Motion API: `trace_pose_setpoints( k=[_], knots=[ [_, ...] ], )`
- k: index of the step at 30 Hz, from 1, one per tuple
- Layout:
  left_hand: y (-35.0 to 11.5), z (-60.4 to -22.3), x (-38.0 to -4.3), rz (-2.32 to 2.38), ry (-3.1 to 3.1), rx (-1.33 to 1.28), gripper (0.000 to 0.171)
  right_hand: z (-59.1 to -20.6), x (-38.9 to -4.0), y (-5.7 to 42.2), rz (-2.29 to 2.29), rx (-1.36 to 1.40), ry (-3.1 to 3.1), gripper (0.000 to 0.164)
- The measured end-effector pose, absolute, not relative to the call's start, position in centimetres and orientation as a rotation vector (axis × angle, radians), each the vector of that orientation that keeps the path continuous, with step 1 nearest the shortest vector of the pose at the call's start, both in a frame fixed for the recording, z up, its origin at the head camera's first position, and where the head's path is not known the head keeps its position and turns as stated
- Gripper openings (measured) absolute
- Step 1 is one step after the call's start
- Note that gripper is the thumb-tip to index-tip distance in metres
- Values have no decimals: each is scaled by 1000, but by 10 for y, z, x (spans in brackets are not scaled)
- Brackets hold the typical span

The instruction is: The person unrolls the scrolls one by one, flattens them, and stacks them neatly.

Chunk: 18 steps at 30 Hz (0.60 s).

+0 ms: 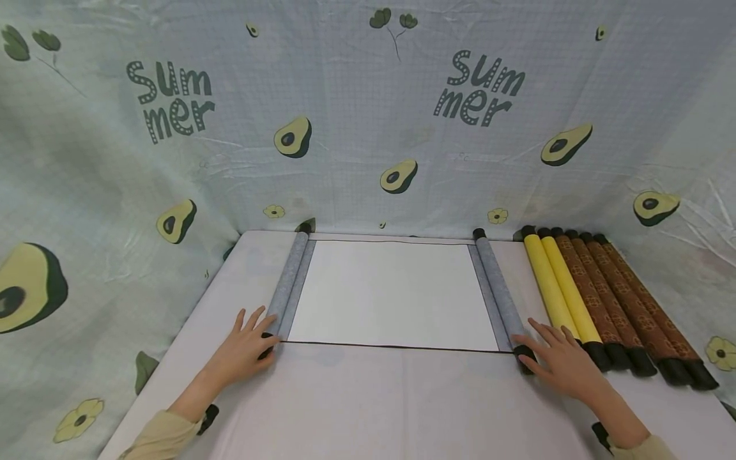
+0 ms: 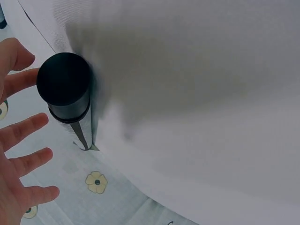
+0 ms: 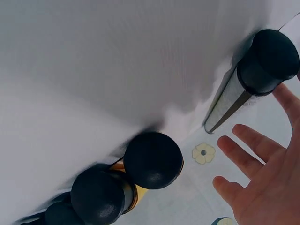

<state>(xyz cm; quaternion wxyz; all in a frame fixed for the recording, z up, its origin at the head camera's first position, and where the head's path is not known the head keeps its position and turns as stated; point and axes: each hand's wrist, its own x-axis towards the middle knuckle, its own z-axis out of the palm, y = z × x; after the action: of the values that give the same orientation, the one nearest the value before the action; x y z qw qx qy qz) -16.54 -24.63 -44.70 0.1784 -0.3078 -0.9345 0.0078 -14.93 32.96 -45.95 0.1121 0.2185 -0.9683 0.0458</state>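
Observation:
A blank white scroll lies unrolled flat on the table, with a grey roller at each side. My left hand is at the near end of the left roller. Its index finger touches the black end cap, while the other fingers spread out straight. At the right roller, my right hand lies over the near black cap. Index finger and thumb reach across that cap; the remaining fingers are extended, and the thumb is mostly hidden in the right wrist view.
Two yellow rolled scrolls lie right of the open scroll. Several brown patterned rolls with black caps lie side by side beyond them. A cloth printed with avocados hangs behind the white table and around its sides.

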Motion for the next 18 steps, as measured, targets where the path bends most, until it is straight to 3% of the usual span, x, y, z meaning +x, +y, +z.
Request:
trace_pose_setpoints(
  k=[13,18],
  knots=[
    [-236,-444,-171,64,-2506,-988,28,-449,-167,346,-54,515,-2844,47],
    [-229,-444,-172,67,-2476,-1014,24,-446,-173,351,-29,443,-2870,47]
  ],
)
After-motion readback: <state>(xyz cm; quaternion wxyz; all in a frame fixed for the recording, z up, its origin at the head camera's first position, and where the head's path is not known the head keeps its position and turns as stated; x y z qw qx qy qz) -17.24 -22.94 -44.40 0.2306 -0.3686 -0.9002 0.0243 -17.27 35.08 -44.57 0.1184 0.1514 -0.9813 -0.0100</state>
